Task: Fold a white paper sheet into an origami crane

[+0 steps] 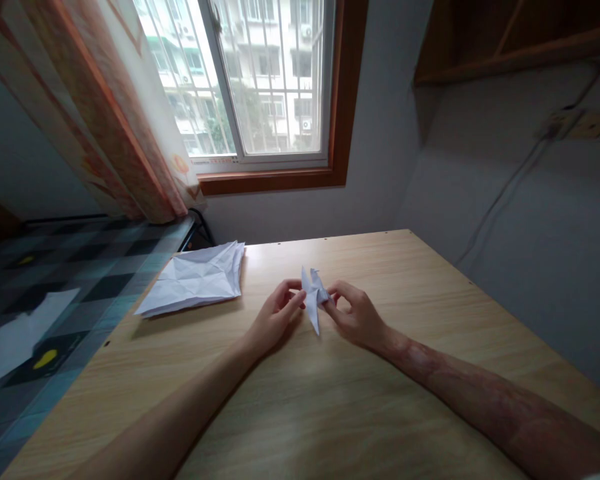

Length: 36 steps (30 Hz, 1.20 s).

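Note:
A small white folded paper figure (311, 300), like an origami crane with pointed ends, is held between my two hands above the wooden table (290, 413). My left hand (280, 310) pinches its left side with thumb and fingers. On the other side, my right hand (355, 313) has its thumb and index finger closed on the right part of the figure. One long point sticks down toward me, and others rise at the top. The fingertips hide some of the folds.
A stack of creased white paper sheets (195, 280) lies at the table's back left. Left of the table is a bed with a checked cover (130, 248) and a loose white sheet (25, 333). A cable (500, 200) runs down the right wall beneath a shelf (510, 63).

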### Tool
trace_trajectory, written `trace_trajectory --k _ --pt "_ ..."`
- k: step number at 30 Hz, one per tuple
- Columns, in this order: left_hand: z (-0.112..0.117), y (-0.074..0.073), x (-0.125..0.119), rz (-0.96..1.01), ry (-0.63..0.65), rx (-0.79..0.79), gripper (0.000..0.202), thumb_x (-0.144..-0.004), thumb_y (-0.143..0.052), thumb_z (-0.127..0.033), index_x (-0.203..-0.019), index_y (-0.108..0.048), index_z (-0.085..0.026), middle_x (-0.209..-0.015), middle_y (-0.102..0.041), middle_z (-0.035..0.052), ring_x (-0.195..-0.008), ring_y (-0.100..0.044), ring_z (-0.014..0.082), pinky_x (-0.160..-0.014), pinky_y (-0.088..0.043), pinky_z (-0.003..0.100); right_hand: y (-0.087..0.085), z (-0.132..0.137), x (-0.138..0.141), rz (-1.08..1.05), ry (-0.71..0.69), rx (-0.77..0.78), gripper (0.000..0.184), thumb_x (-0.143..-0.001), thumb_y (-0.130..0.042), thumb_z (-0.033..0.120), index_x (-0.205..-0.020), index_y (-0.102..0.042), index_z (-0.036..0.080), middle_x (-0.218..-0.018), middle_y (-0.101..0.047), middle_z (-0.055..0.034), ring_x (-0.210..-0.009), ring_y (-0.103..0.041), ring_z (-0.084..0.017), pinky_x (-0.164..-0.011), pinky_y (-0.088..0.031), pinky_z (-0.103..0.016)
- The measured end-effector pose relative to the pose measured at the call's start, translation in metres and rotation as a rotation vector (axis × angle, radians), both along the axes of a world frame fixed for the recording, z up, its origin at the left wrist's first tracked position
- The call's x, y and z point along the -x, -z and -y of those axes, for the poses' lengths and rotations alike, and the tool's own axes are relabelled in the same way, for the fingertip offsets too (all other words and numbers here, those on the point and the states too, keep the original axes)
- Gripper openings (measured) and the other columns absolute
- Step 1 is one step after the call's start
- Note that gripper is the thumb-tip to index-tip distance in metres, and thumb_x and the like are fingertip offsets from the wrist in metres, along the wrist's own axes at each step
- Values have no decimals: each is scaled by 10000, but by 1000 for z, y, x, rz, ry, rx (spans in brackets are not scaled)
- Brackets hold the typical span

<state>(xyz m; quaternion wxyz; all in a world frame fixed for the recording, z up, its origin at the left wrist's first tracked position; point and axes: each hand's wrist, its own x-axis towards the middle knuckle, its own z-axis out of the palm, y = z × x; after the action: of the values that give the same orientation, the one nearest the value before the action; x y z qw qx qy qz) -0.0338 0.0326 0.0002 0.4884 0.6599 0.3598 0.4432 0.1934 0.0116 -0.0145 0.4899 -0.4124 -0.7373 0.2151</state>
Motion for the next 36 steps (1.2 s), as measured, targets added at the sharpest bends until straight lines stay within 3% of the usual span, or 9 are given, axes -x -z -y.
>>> trace_trajectory --k 2,5,8,12,15,18,24,36 --pt "6 -4 0 -27 -72 -52 459 -972 -772 -551 -1258 -656 -210 -1279 -733 107 -956 -716 191 -875 -603 325 0 1 0 -14 66 -4 163 -1052 -694 362 -958 -737 236 -889 -759 -48 -772 -679 -203 -566 -451 -281" --pt "14 -9 -1 -116 -81 -126 476 -918 -850 -434 -1297 -642 -234 -1382 -706 116 -998 -736 203 -854 -620 319 -1 2 -1 -28 94 -6 175 -1052 -696 387 -957 -725 244 -886 -759 -48 -747 -671 -205 -516 -415 -283" --pt "16 -9 -3 -188 -53 -251 307 -988 -756 -337 -1271 -709 -226 -1317 -756 105 -1027 -762 218 -929 -618 347 -3 1 -3 -31 84 -37 170 -1061 -688 389 -976 -732 248 -915 -772 -51 -782 -678 -215 -610 -480 -319" --pt "13 -3 -1 -302 -151 -428 189 -1018 -685 -279 -1179 -775 -239 -1162 -822 75 -973 -781 222 -916 -614 337 -7 -2 -7 -5 72 -80 199 -1077 -684 381 -939 -748 251 -903 -765 -52 -816 -669 -226 -791 -526 -384" --pt "8 0 6 -455 -163 -554 193 -1050 -634 -271 -1146 -802 -263 -1124 -843 66 -948 -792 227 -851 -605 320 -8 -6 -12 23 52 -91 220 -1084 -682 406 -945 -768 259 -896 -745 -58 -837 -665 -238 -784 -524 -387" --pt "0 1 13 -538 -207 -667 220 -1063 -627 -260 -1140 -832 -279 -1115 -867 63 -988 -810 250 -906 -599 354 -9 -10 -18 80 3 -100 209 -1092 -678 401 -978 -797 272 -957 -756 -64 -899 -685 -248 -840 -535 -399" --pt "-9 4 18 -536 -250 -737 210 -1071 -662 -288 -1151 -857 -288 -1205 -865 59 -1073 -811 265 -987 -601 425 -12 -16 -28 127 -34 -147 157 -1086 -698 350 -1017 -822 284 -997 -774 -63 -950 -709 -254 -929 -521 -431" --pt "-13 8 20 -477 -300 -657 208 -1039 -704 -277 -1141 -883 -309 -1184 -867 64 -1060 -806 264 -946 -628 415 -17 -33 -46 118 -155 -198 189 -1054 -740 403 -951 -840 282 -958 -766 -80 -914 -717 -254 -837 -568 -411"
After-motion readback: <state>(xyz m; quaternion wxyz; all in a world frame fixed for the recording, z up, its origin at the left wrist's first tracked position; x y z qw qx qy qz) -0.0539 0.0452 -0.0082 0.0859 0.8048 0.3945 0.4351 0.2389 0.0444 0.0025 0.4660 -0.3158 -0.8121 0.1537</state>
